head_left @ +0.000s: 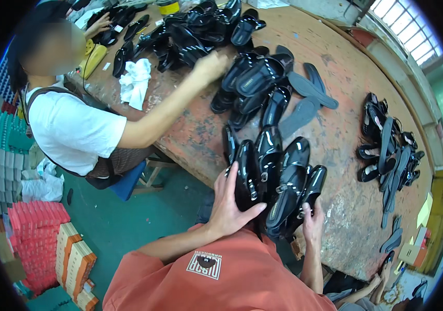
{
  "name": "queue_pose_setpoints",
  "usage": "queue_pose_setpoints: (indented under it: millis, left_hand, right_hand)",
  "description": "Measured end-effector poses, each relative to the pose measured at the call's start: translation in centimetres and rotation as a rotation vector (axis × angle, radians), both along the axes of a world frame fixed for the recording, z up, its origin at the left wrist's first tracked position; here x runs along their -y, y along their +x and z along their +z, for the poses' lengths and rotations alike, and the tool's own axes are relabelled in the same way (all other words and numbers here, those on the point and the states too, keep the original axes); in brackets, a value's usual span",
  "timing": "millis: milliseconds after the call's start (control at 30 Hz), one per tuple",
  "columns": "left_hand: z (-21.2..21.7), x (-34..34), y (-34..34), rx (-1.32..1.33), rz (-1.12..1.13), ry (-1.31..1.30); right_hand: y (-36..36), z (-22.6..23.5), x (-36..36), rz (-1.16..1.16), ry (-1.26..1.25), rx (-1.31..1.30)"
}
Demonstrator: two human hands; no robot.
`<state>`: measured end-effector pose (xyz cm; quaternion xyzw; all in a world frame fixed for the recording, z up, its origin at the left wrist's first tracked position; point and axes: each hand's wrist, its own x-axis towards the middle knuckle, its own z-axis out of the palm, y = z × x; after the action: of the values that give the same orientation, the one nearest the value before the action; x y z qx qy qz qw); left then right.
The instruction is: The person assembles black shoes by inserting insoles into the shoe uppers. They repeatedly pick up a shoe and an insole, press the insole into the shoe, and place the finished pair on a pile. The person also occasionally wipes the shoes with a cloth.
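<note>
My left hand [229,202] lies flat against the left side of a bunch of glossy black sandals [276,171] held against my chest at the edge of the worn reddish worktable [335,119]. My right hand [313,224] grips the lower right end of the same bunch, fingers curled around a strap with a metal buckle. The sandals stand on end, several side by side, soles leaning on the table edge.
A person in a white shirt sits at the left, one hand [211,65] on a pile of black sandals [252,78]. Grey insoles [304,98] lie mid-table. More sandals [387,145] lie right. A white rag [136,80] and stacked red boxes [40,243] are left.
</note>
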<state>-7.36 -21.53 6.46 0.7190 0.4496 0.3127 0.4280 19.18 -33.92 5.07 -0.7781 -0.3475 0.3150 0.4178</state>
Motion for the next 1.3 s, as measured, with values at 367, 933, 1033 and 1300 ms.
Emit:
queue_pose_setpoints:
  millis: [367,933,1033,1300]
  left_hand:
    - [0.9,-10.5,-7.8,-0.054,0.009,0.169]
    - [1.0,-30.9,-11.3,-0.389,0.119,0.267]
    - [1.0,-26.2,-10.6,-0.254,0.331,0.419]
    - [-1.2,-9.7,7.8,-0.065,-0.376,0.545]
  right_hand:
    - [-12.2,1.1,-12.3,0.067,0.045,-0.436]
    - [-3.6,3.3,-23.3,0.061,0.348,0.078]
    - [6.8,2.2,-24.2,-0.138,0.390,0.383]
    - [12.8,-0.6,-46.2,0.150,-0.202,0.879]
